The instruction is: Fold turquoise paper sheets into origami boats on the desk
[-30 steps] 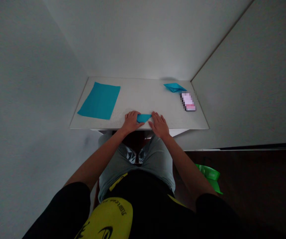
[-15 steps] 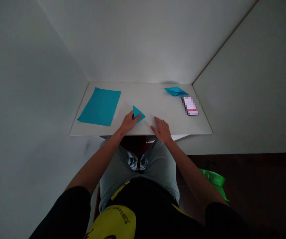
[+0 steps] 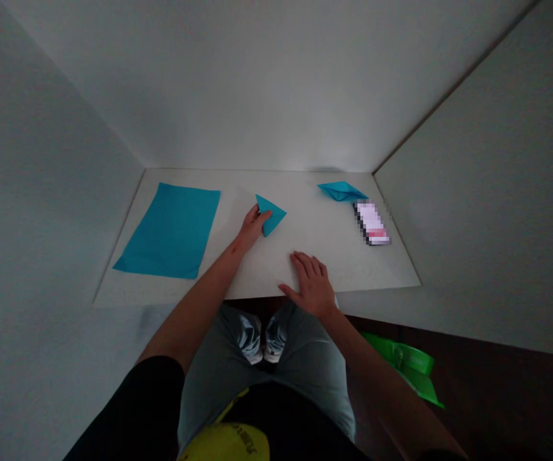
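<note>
A small blue folded paper triangle (image 3: 275, 216) is pinched at its left side by my left hand (image 3: 254, 225), thumb on top and the other fingers partly hidden behind it. One tip of the paper points right, another up toward the wall. My right hand (image 3: 312, 282) rests palm down near the table's front edge, fingers extended and thumb apart, holding nothing. Left of my left hand lies a flat blue sheet of paper (image 3: 168, 230). At the back right sits a folded blue paper boat (image 3: 341, 191).
The white table (image 3: 257, 275) meets walls at the back and both sides. A phone (image 3: 372, 223) with a blurred screen lies beside the paper boat, near the right edge. On the dark floor at lower right is a green plastic object (image 3: 413, 365).
My left hand has moved the folded paper farther from me over the table. My right hand has come down flat, fingers more extended. The camera view has shifted.
</note>
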The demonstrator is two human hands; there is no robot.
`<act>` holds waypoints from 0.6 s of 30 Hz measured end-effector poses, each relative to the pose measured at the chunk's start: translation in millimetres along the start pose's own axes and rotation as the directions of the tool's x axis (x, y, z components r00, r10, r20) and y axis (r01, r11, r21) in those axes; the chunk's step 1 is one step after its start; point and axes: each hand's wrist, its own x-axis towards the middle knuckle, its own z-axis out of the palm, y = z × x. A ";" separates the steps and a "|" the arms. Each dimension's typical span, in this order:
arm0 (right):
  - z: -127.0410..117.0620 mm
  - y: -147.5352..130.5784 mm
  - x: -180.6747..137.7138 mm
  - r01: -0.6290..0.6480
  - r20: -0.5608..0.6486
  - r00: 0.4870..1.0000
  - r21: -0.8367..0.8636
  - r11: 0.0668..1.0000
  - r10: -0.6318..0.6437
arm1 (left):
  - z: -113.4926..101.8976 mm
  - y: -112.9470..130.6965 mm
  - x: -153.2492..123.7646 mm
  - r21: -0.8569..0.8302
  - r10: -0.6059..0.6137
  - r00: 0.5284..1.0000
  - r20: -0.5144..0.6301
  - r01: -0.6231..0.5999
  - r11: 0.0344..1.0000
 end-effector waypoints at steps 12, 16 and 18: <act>-15.7 31.9 76.3 -0.019 -0.171 0.982 0.317 0.948 0.077 | -0.9 6.4 29.9 0.222 0.237 0.971 0.005 -0.232 0.947; -2.8 47.0 174.9 0.105 -0.197 0.980 0.495 0.863 -0.006 | -16.7 23.2 29.2 0.444 0.333 0.941 0.062 -0.325 0.835; 12.5 50.1 212.2 0.142 -0.154 0.986 0.579 0.803 -0.063 | -27.5 30.0 31.0 0.508 0.374 0.924 0.084 -0.363 0.781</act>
